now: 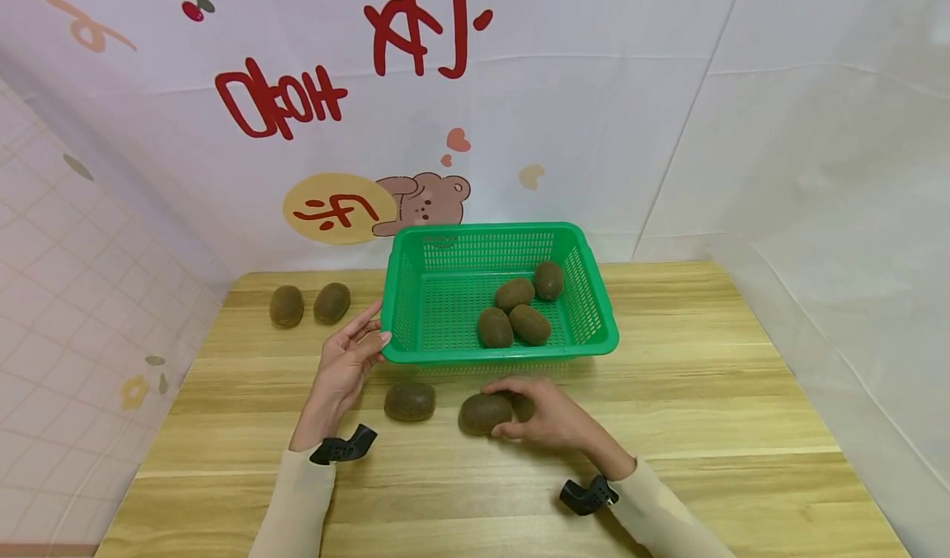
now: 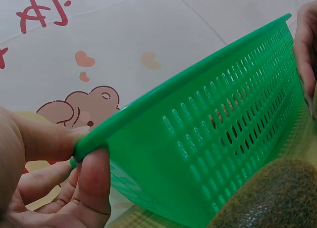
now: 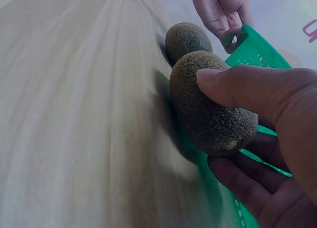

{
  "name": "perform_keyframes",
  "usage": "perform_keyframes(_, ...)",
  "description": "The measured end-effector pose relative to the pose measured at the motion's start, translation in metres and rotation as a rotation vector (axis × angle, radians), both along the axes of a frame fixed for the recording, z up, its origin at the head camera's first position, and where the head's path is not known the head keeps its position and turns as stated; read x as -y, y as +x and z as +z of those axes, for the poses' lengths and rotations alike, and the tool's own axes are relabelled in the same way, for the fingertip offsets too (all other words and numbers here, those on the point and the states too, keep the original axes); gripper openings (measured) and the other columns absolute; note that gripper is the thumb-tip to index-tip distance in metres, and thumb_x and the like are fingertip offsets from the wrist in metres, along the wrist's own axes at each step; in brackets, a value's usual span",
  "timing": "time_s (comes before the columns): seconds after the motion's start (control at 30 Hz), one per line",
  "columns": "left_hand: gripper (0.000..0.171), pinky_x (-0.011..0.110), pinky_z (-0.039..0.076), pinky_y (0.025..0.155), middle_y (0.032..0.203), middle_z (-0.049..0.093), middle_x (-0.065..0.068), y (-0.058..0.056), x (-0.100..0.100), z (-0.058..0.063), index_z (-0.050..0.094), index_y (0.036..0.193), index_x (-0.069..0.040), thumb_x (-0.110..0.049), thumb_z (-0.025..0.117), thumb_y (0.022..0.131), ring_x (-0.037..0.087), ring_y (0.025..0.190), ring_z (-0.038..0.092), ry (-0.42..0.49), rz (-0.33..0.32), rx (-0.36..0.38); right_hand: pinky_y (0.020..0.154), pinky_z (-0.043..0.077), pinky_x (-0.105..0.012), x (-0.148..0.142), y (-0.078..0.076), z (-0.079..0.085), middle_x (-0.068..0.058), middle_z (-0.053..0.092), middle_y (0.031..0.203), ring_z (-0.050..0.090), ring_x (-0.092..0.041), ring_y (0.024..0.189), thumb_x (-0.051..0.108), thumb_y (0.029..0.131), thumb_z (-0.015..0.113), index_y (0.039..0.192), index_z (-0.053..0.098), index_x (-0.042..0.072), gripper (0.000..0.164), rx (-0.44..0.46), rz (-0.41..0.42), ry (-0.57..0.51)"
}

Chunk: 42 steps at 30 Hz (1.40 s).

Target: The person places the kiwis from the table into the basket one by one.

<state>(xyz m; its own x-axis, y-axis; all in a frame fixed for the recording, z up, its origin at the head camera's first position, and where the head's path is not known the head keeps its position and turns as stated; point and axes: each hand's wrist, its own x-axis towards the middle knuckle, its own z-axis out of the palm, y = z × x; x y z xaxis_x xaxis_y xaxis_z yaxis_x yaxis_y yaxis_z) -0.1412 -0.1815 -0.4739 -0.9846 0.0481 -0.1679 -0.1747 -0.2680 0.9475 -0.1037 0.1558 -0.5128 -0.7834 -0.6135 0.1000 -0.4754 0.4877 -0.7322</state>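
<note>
We're in a screened-off corner, home or studio I can't tell: creased white hangings (image 1: pixel 594 121) (there's a pinkish-brown cartoon bear (image 1: pixel 438 202) printed on one!) enclose a pale wood-grained tabletop (image 1: pixel 698 385) on three sides.

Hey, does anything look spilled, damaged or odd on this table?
Nothing stands out. The green basket sits upright with four kiwis inside, the left hand grips its rim, and the right hand holds another kiwi. I see no spill or damage.

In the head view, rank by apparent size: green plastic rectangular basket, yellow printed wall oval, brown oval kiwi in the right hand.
1. Green plastic rectangular basket
2. Yellow printed wall oval
3. Brown oval kiwi, partly covered by the right hand
</note>
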Motion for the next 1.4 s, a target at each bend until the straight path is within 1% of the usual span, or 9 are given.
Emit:
perform_keyframes(0.13, 0.066, 0.015, 0.054, 0.066, 0.113, 0.057, -0.003, -0.001, 0.0, 0.0, 0.041, 0.158, -0.01, 0.003, 0.064, 0.098, 0.002, 0.079, 0.061, 0.007, -0.001, -0.003, 0.108, 0.052, -0.037, 0.0, 0.002, 0.003, 0.016, 0.068, 0.129, 0.062, -0.01, 0.125, 0.037, 0.085, 0.085, 0.131, 0.067, 0.033, 0.05, 0.001, 0.019, -0.011)
perform_keyframes(0.4, 0.066, 0.015, 0.054, 0.065, 0.112, 0.058, -0.002, -0.002, 0.001, -0.001, 0.04, 0.158, -0.008, 0.004, 0.064, 0.098, 0.002, 0.079, 0.062, 0.03, -0.008, -0.01, 0.1, 0.057, -0.033, 0.001, 0.003, 0.01, 0.013, 0.069, 0.128, 0.065, -0.009, 0.12, 0.039, 0.087, 0.083, 0.132, 0.066, 0.03, 0.049, -0.024, 0.054, -0.042)
perform_keyframes(0.6, 0.066, 0.015, 0.054, 0.065, 0.114, 0.057, -0.002, -0.002, 0.001, -0.002, 0.041, 0.158, -0.009, 0.003, 0.064, 0.098, 0.003, 0.079, 0.062, 0.011, -0.002, -0.005, 0.096, 0.058, -0.031, 0.002, 0.006, 0.021, 0.012, 0.07, 0.126, 0.066, -0.008, 0.115, 0.037, 0.088, 0.083, 0.132, 0.066, 0.027, 0.048, -0.057, 0.073, -0.079)
perform_keyframes(0.77, 0.067, 0.014, 0.054, 0.064, 0.113, 0.057, -0.002, -0.002, 0.001, -0.003, 0.038, 0.159, -0.007, 0.005, 0.063, 0.098, 0.002, 0.077, 0.062, 0.027, -0.004, -0.018, 0.094, 0.059, -0.03, 0.003, 0.007, 0.029, 0.01, 0.07, 0.126, 0.066, -0.009, 0.115, 0.033, 0.088, 0.083, 0.132, 0.066, 0.026, 0.048, -0.073, 0.086, -0.114)
perform_keyframes(0.97, 0.068, 0.014, 0.054, 0.064, 0.112, 0.057, -0.002, -0.002, 0.001, -0.003, 0.037, 0.159, -0.006, 0.006, 0.062, 0.097, 0.002, 0.076, 0.063, 0.044, -0.006, -0.027, 0.094, 0.059, -0.03, 0.0, 0.005, 0.04, 0.009, 0.07, 0.127, 0.066, -0.009, 0.114, 0.031, 0.088, 0.084, 0.133, 0.066, 0.025, 0.049, -0.104, 0.078, -0.13)
perform_keyframes(1.17, 0.067, 0.015, 0.054, 0.065, 0.114, 0.057, -0.002, -0.001, 0.001, -0.003, 0.04, 0.158, -0.009, 0.003, 0.064, 0.097, 0.002, 0.076, 0.061, 0.024, -0.001, -0.014, 0.094, 0.061, -0.035, -0.006, 0.003, 0.049, 0.004, 0.071, 0.128, 0.068, -0.012, 0.113, 0.028, 0.087, 0.084, 0.134, 0.066, 0.022, 0.05, -0.154, 0.058, -0.173)
perform_keyframes(1.3, 0.066, 0.015, 0.054, 0.066, 0.114, 0.056, -0.003, -0.001, 0.001, -0.003, 0.04, 0.158, -0.01, 0.003, 0.064, 0.098, 0.002, 0.077, 0.06, 0.014, 0.001, -0.009, 0.092, 0.061, -0.033, -0.009, -0.001, 0.055, 0.004, 0.072, 0.127, 0.068, -0.012, 0.113, 0.027, 0.087, 0.085, 0.134, 0.067, 0.021, 0.051, -0.183, 0.039, -0.186)
perform_keyframes(1.4, 0.066, 0.015, 0.054, 0.066, 0.114, 0.055, -0.003, -0.001, 0.001, -0.003, 0.04, 0.158, -0.01, 0.002, 0.064, 0.098, 0.001, 0.077, 0.06, 0.009, -0.001, -0.01, 0.092, 0.06, -0.03, -0.012, -0.002, 0.061, 0.007, 0.072, 0.126, 0.068, -0.01, 0.113, 0.027, 0.085, 0.086, 0.133, 0.067, 0.022, 0.052, -0.175, 0.015, -0.192)
